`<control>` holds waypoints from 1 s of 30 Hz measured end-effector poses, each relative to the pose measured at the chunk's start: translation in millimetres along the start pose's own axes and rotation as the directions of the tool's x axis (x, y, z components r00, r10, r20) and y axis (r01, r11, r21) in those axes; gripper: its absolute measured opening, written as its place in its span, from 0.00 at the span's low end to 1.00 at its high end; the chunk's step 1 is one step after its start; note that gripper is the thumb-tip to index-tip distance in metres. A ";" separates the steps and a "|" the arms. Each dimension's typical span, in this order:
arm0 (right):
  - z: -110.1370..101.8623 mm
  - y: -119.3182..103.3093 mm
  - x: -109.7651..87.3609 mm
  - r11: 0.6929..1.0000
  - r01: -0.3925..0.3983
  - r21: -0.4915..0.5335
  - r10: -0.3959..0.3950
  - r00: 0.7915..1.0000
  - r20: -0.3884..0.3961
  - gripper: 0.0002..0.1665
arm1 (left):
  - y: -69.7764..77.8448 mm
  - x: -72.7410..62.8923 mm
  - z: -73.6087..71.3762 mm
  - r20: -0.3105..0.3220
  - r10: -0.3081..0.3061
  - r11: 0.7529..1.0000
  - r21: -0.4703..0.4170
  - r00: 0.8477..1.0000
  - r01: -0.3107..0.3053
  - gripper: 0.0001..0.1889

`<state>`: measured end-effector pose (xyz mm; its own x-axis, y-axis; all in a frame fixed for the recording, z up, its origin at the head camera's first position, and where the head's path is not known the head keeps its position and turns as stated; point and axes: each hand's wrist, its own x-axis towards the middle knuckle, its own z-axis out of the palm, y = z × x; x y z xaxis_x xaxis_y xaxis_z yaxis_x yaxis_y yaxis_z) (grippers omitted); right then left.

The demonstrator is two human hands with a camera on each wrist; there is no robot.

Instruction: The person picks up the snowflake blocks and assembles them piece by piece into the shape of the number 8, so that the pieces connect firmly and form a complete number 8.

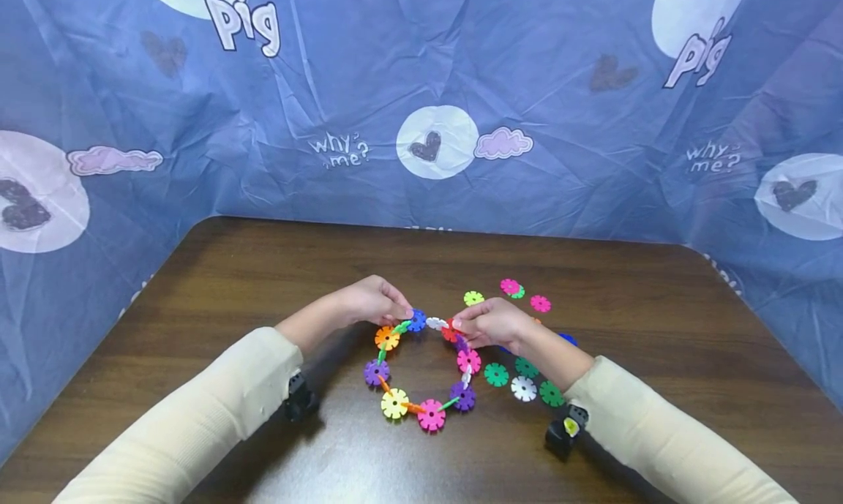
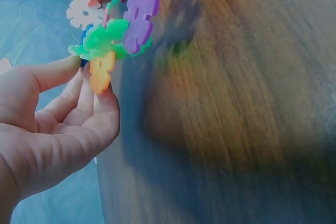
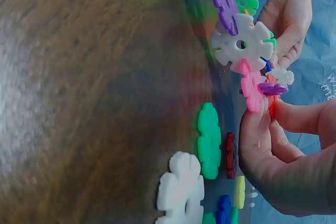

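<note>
Left hand [image 1: 375,301]: pinched blue disc [image 1: 416,321] | right hand [image 1: 495,322]: pinched red disc [image 1: 448,333] | ring of linked discs [image 1: 431,415]: sat lower centre of head view, pinched discs along its top | loose discs [image 1: 523,388]: lay right of centre on brown table [image 1: 296,252]

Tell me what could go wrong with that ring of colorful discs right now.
First, the left hand pinches the blue disc and the right hand the red disc; if they pull apart, the ring might come undone around the white disc between them. Second, pressing too hard could twist the neighboring pieces, which meet only at their notched edges. Third, the right hand is close to the loose discs, so it might knock them.
</note>
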<state>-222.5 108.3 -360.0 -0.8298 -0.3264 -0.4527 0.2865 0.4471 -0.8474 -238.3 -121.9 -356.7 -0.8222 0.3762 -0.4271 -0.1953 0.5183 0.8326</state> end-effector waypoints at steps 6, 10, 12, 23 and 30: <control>-2.1 3.0 3.1 1.000 -0.003 0.000 0.003 1.000 -0.005 0.18 | -2.3 2.4 0.5 -0.003 0.003 1.000 -0.030 1.000 -0.003 0.11; -5.8 7.1 5.8 1.000 0.022 0.010 -0.023 0.999 0.025 0.16 | -3.0 3.2 0.6 -0.017 -0.002 0.999 -0.032 1.000 0.002 0.11; -4.9 6.4 5.1 1.000 0.017 0.001 -0.017 1.000 0.015 0.16 | -2.9 2.9 0.9 -0.024 -0.003 0.999 -0.032 1.000 0.003 0.12; 2.2 1.9 3.1 0.999 -0.012 -0.044 0.010 0.999 -0.048 0.17 | -1.2 0.8 3.8 -0.020 -0.005 0.998 -0.062 1.000 0.004 0.12; 1.4 2.3 5.9 0.998 -0.015 -0.055 0.012 0.998 -0.056 0.17 | -1.8 0.2 2.2 -0.010 0.006 0.997 -0.082 1.000 -0.007 0.13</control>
<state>-226.0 106.2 -365.0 -0.8517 -0.2737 -0.4468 0.2724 0.4972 -0.8238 -236.9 -121.1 -359.1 -0.8289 0.3716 -0.4181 -0.2324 0.4510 0.8617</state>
